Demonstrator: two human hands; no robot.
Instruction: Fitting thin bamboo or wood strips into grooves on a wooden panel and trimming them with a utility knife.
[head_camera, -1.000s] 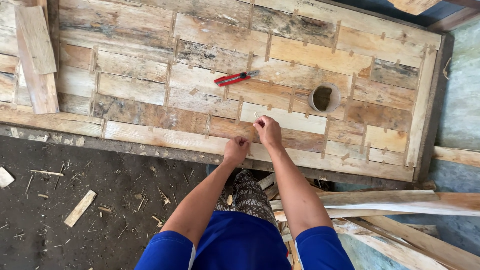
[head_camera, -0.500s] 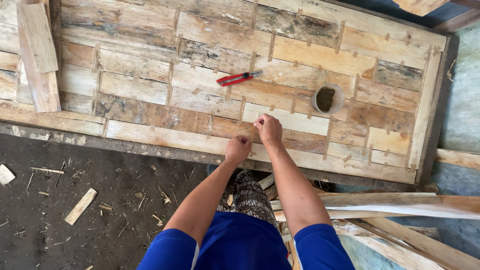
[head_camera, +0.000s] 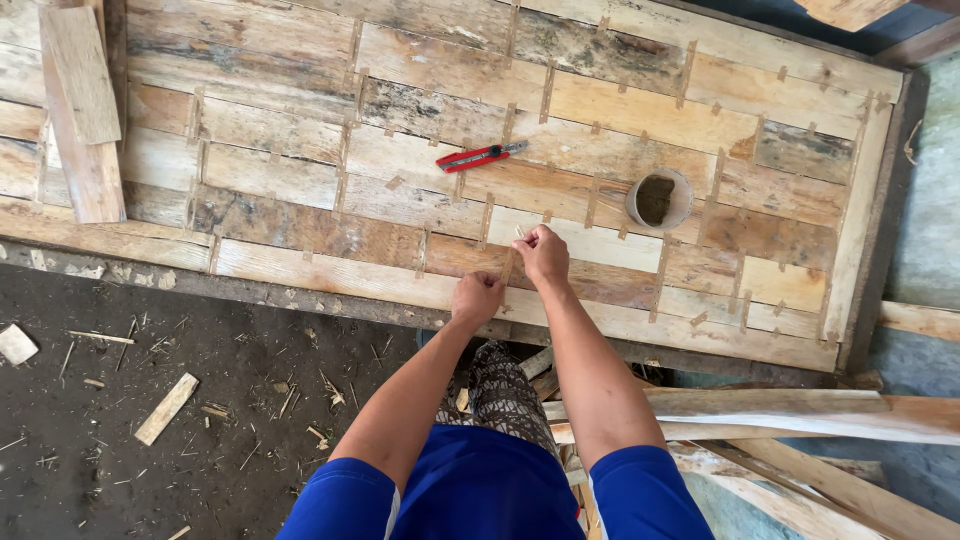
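Nothing much is shifting since a moment ago: I am seeing the right hand pinching a thin wood sliver over the patchwork wooden panel, while the left hand is resting fisted at its near edge, its grip unclear.

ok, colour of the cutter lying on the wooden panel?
Red with black trim and a grey metal blade end; the cutter shows best in the head view.

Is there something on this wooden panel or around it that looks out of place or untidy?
Mostly offcuts. Two loose planks lie slanted across the wooden panel at its far left corner. Wood scraps and splinters litter the dark ground. A red utility knife lies loose above the right hand and left hand.
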